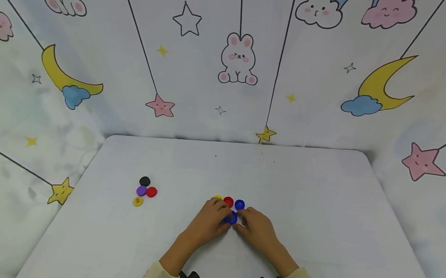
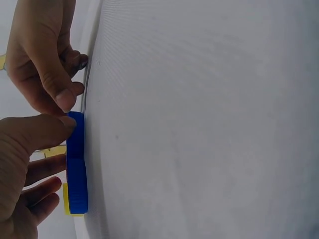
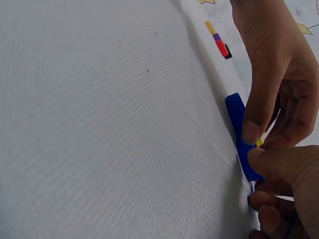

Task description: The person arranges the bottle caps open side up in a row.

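Two blue bottle caps (image 2: 76,144) sit side by side on the white table, their ridged edges facing me. My left hand (image 1: 207,221) pinches the right-hand one, thumb on its near edge and fingers behind. That blue bottle cap (image 1: 232,218) shows between both hands in the head view; the other is hidden under my left hand. My right hand (image 1: 259,231) is at its right edge, fingers loosely bent and thumb tip right at the rim. Just beyond are a yellow cap (image 1: 218,197), partly covered, a red cap (image 1: 228,201) and another blue cap (image 1: 239,204).
To the left on the white table (image 1: 315,189) lies a second group: a black cap (image 1: 145,181), a purple cap (image 1: 142,190), a red cap (image 1: 151,192) and a yellow cap (image 1: 137,201). A patterned cloth wall (image 1: 201,73) stands behind the table.
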A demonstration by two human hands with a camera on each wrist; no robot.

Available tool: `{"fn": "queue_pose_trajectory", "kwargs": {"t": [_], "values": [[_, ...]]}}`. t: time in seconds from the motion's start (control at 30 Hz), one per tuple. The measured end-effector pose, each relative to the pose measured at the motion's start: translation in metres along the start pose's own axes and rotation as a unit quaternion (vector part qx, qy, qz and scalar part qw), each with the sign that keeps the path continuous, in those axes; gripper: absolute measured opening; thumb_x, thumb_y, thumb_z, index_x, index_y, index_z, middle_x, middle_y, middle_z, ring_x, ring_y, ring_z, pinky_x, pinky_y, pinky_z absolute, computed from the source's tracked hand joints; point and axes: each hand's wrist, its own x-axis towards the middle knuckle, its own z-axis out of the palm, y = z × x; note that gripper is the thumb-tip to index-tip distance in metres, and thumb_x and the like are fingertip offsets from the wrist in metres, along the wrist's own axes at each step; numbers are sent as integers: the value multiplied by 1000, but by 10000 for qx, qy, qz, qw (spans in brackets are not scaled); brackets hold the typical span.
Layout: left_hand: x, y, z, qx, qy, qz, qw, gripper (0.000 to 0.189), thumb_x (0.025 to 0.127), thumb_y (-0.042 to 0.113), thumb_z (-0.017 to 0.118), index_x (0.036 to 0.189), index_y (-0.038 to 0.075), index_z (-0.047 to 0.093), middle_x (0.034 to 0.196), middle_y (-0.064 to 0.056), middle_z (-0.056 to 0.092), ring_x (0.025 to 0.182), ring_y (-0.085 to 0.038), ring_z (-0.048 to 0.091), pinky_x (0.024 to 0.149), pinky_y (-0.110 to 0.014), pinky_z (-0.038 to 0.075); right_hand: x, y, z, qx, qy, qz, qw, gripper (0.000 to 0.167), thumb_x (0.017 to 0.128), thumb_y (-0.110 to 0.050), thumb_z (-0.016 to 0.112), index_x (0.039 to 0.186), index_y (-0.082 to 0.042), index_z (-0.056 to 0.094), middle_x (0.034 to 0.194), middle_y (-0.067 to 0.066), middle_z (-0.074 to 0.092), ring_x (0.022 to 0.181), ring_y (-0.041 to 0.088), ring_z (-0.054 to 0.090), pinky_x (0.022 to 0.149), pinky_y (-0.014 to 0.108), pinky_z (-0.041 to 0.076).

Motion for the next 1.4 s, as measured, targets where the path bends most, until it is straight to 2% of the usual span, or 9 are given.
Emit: {"fn": "queue_pose_trajectory", "kwargs": {"t": [0.3, 0.4, 0.5, 0.6, 0.7, 0.83, 1.03, 1.23, 1.4], "values": [[-5, -5, -2, 107, 355, -191, 9991, 17, 86, 27, 76, 97, 15, 68, 105, 0, 67, 113, -22, 54, 102, -38, 43, -2, 4, 2, 371, -41, 164, 9992, 31, 80, -20, 80, 106, -6, 70, 73, -8, 54, 64, 3, 45, 58, 21, 41], [-8, -8, -3, 123, 421, -393, 9983, 17, 87, 25, 75, 98, 14, 68, 106, 0, 66, 114, -22, 54, 103, -38, 43, -3, 6, 2, 521, -26, 207, 9984, 30, 81, -19, 79, 107, -6, 70, 73, -8, 55, 64, 3, 45, 59, 21, 41], [-8, -11, -4, 259, 684, -700, 9949, 14, 87, 23, 74, 95, 13, 69, 104, -1, 65, 114, -24, 54, 103, -42, 42, -3, 6, 2, 580, 8, 206, 9981, 30, 81, -18, 79, 107, -6, 70, 73, -8, 55, 64, 3, 46, 59, 21, 42], [-8, -15, -6, 409, 1135, -1198, 9854, 12, 86, 19, 74, 92, 10, 68, 102, -6, 64, 115, -31, 52, 101, -48, 38, -4, 6, 3, 558, 37, 219, 9982, 27, 82, -18, 79, 105, -7, 71, 73, -8, 55, 64, 3, 45, 59, 21, 42], [-8, -20, -10, 647, 1307, -1876, 9713, 15, 85, 18, 73, 93, 6, 68, 106, -13, 62, 117, -37, 47, 99, -52, 33, -6, 6, 4, 571, 25, 229, 9981, 24, 83, -18, 78, 103, -7, 72, 73, -8, 54, 64, 3, 45, 58, 20, 41], [-12, -26, -18, 941, 1002, -2489, 9587, 25, 85, 21, 73, 101, 2, 68, 114, -23, 55, 122, -44, 40, 101, -55, 30, -6, 5, 5, 499, 5, 230, 9985, 23, 85, -19, 76, 104, -7, 72, 75, -9, 55, 65, 3, 45, 59, 20, 42], [-24, -41, -24, 1232, 695, -2870, 9474, 35, 86, 23, 72, 108, -3, 65, 120, -31, 49, 126, -52, 34, 102, -62, 27, -5, 5, 6, 413, 41, 233, 9989, 25, 85, -20, 75, 106, -6, 72, 74, -8, 54, 65, 3, 44, 59, 20, 42], [-36, -62, -30, 1135, 754, -3445, 9289, 37, 88, 17, 68, 116, -6, 60, 130, -40, 40, 131, -62, 26, 105, -72, 24, -6, 4, 5, 436, 21, 188, 9989, 25, 86, -19, 75, 106, -4, 72, 74, -8, 54, 64, 4, 44, 58, 20, 41], [-43, -77, -39, 847, 524, -4002, 9110, 47, 90, 13, 62, 130, -6, 50, 140, -47, 28, 133, -67, 19, 105, -74, 21, -6, 4, 5, 446, -57, 312, 9985, 24, 86, -21, 75, 105, -6, 73, 74, -9, 54, 65, 4, 44, 58, 20, 41]]}}
